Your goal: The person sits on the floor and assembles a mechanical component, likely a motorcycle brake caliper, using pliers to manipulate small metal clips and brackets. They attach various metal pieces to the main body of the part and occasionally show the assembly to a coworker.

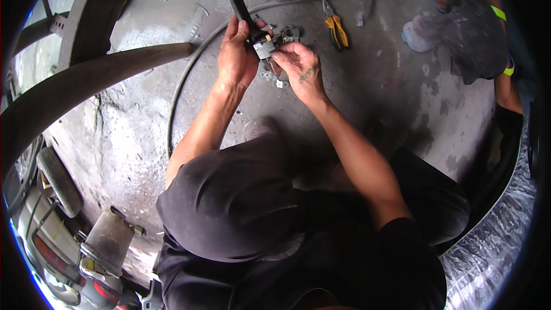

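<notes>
A long, curved black handle-shaped part (239, 6) with a grey block (264, 47) at its near end is held up in front of me, above the floor. My left hand (235, 60) is closed round its lower stretch, thumb on top. At the grey block, the fingertips of my right hand (302, 73) are pinched together against its side; what lies between them is partly hidden. Small metal pieces (290, 33) lie on the floor just beyond the hands, and a small pale piece (279, 84) lies below them. Yellow-and-black pliers (337, 30) rest farther right.
A dark hose (179, 95) loops across the concrete floor (132, 115). Curved dark beams (97, 74) cross the left side. Another person (473, 34) is at the far right. Assorted parts and a metal box (109, 238) stand at lower left; crinkled plastic sheeting (488, 258) lies lower right.
</notes>
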{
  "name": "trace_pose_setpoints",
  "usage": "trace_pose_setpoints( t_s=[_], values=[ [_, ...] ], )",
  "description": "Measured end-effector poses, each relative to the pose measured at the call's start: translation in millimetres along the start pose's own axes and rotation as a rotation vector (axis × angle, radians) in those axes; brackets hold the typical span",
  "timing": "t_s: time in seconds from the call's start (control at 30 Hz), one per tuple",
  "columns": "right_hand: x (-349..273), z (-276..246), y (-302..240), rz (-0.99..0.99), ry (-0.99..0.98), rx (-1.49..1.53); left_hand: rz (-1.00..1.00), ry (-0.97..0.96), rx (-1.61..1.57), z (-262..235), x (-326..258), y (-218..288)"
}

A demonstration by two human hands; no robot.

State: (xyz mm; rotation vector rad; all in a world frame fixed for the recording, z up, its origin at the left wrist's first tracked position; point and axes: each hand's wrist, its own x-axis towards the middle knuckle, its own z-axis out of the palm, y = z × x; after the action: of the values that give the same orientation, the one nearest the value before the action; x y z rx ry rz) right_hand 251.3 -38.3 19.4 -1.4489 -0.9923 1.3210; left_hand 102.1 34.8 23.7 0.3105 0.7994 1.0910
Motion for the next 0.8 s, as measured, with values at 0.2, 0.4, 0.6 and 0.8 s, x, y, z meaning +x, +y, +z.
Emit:
trace_pose_setpoints(
  t_s=[0.2,0.4,0.6,0.8],
  values=[
    [-2,5,-2,0.046,0.085,0.118,-0.020,0.068,-0.057,-3,-1,-1],
    [1,2,8,0.011,0.035,0.076,-0.028,0.022,-0.013,-5,1,-5],
    [1,9,-1,0.043,0.116,-0.023,-0.035,0.050,-0.029,-3,1,-6],
    [0,6,-3,0.107,0.056,0.127,-0.043,0.073,0.001,-3,0,-7]
  ],
)
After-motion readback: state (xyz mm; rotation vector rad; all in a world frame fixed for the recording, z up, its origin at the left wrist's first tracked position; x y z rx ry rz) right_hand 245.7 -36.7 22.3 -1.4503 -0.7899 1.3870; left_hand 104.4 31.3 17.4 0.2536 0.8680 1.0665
